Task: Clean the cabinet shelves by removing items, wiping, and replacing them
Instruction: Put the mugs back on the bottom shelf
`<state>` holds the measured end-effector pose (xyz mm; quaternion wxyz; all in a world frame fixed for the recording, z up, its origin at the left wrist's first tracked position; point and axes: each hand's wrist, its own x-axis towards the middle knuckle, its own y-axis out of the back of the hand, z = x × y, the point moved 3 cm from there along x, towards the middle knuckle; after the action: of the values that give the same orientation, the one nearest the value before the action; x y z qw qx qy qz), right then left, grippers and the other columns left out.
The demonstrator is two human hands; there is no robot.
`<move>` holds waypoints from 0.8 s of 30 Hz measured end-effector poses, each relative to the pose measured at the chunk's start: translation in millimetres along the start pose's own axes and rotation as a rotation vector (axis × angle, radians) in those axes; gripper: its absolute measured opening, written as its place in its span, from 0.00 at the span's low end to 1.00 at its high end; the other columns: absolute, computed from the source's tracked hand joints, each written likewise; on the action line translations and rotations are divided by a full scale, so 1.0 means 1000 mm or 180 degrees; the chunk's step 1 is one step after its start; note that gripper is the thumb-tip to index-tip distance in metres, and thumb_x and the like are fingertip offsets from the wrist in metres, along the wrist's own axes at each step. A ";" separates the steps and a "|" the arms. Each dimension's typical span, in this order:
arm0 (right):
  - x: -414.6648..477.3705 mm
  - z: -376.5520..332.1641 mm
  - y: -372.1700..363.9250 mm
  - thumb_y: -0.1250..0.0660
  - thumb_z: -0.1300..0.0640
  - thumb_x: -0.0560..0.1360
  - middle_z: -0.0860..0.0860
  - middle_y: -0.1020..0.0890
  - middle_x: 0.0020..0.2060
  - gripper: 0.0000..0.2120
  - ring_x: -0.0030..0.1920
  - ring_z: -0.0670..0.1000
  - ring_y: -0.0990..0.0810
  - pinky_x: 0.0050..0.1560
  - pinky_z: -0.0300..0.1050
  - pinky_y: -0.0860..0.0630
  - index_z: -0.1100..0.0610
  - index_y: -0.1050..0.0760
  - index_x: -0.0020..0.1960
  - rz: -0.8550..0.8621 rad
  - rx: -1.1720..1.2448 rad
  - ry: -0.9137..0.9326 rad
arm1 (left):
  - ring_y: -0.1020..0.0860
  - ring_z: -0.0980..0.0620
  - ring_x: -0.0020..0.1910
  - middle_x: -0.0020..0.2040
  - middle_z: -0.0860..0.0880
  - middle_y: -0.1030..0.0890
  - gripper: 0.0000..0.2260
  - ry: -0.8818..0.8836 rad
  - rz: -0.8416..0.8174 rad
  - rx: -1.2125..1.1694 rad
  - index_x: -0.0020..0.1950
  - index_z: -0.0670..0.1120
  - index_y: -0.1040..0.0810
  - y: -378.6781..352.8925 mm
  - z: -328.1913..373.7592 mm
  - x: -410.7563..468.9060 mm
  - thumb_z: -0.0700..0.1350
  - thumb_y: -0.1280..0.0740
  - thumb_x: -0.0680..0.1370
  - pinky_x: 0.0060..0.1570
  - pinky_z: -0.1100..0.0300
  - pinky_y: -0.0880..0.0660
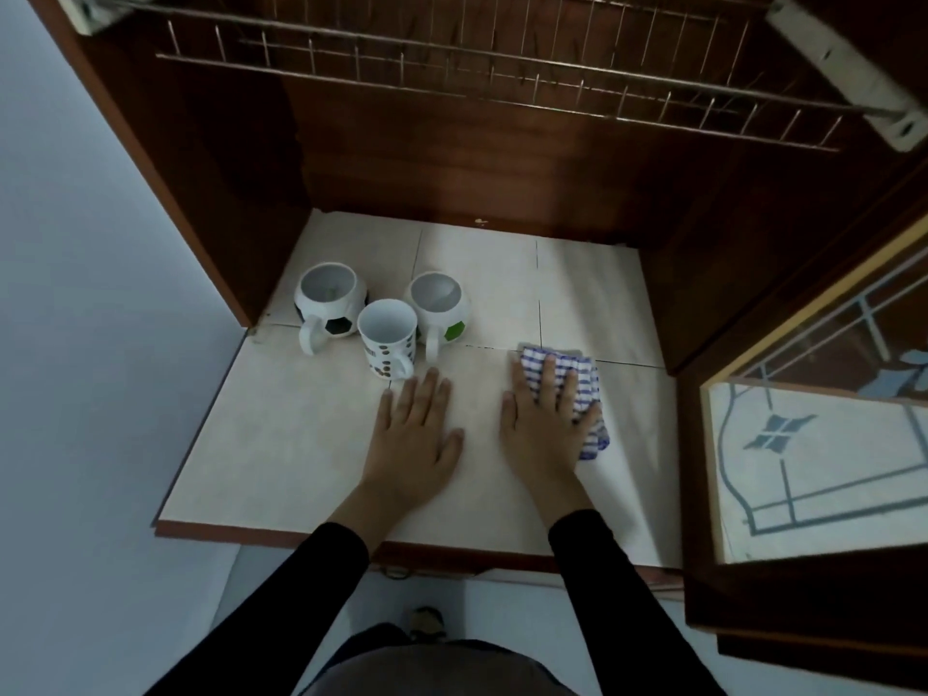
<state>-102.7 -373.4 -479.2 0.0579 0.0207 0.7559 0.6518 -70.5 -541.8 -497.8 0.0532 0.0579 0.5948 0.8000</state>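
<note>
The cabinet's tiled shelf (281, 444) lies below me. Three mugs stand at its left: a black-patterned football mug (329, 304), a brown-dotted mug (387, 338) in front, and a green-patterned football mug (438, 304). My left hand (414, 434) lies flat on the tiles with straight fingers, just in front of the dotted mug. My right hand (545, 419) presses flat on a blue-and-white checked cloth (585, 389) to the right of the mugs. Part of the cloth is hidden under that hand.
A wire dish rack (452, 67) hangs above the shelf at the back. The dark wooden cabinet walls (211, 193) close in both sides. An open glass-paned door (813, 444) stands at the right. The shelf's front edge (301, 537) is near my body.
</note>
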 end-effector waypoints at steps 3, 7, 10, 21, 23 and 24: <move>0.017 0.001 0.003 0.54 0.43 0.82 0.50 0.52 0.80 0.26 0.78 0.60 0.54 0.71 0.72 0.55 0.37 0.57 0.78 0.0022 -0.0008 -0.0014 | 0.49 0.46 0.80 0.81 0.49 0.47 0.33 0.0010 -0.0002 -0.0027 0.81 0.48 0.45 -0.001 -0.002 0.001 0.62 0.55 0.79 0.76 0.46 0.56; 0.021 0.001 0.004 0.54 0.43 0.82 0.50 0.52 0.80 0.26 0.78 0.61 0.54 0.71 0.72 0.55 0.37 0.57 0.78 -0.0023 -0.0034 -0.0037 | 0.47 0.46 0.80 0.81 0.49 0.46 0.32 0.0013 -0.0011 -0.0032 0.81 0.49 0.43 -0.001 -0.004 0.000 0.62 0.54 0.79 0.76 0.47 0.57; 0.021 0.003 0.006 0.54 0.44 0.82 0.50 0.54 0.80 0.26 0.79 0.60 0.56 0.72 0.71 0.55 0.37 0.58 0.78 -0.0163 -0.0090 0.0019 | 0.40 0.44 0.77 0.79 0.47 0.39 0.30 -0.0038 0.0031 0.0008 0.79 0.49 0.37 0.003 -0.007 -0.003 0.61 0.51 0.79 0.75 0.47 0.48; -0.050 -0.065 -0.010 0.51 0.51 0.78 0.60 0.43 0.77 0.29 0.77 0.64 0.47 0.75 0.61 0.57 0.61 0.41 0.77 -0.0195 0.0422 0.0490 | 0.35 0.46 0.75 0.74 0.46 0.30 0.23 -0.0138 0.0261 -0.0793 0.72 0.48 0.27 0.028 -0.064 -0.040 0.53 0.47 0.80 0.75 0.50 0.40; -0.064 -0.081 -0.016 0.50 0.52 0.82 0.60 0.51 0.79 0.28 0.78 0.64 0.54 0.75 0.57 0.62 0.59 0.48 0.79 -0.0391 0.0445 0.0623 | 0.29 0.46 0.70 0.71 0.46 0.26 0.23 0.0090 0.0509 -0.1142 0.68 0.46 0.24 0.038 -0.075 -0.045 0.51 0.46 0.78 0.69 0.49 0.31; -0.069 -0.087 -0.016 0.48 0.52 0.82 0.59 0.53 0.79 0.28 0.78 0.65 0.58 0.74 0.55 0.64 0.57 0.49 0.79 -0.0422 0.0470 0.0672 | 0.27 0.47 0.66 0.68 0.46 0.25 0.23 0.0225 0.0617 -0.1317 0.67 0.45 0.24 0.044 -0.079 -0.047 0.51 0.46 0.77 0.66 0.50 0.28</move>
<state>-43.5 -468.3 -478.7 0.0193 -0.0937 0.8034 0.5877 -37.3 -636.7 -480.0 -0.0341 0.0745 0.4112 0.9079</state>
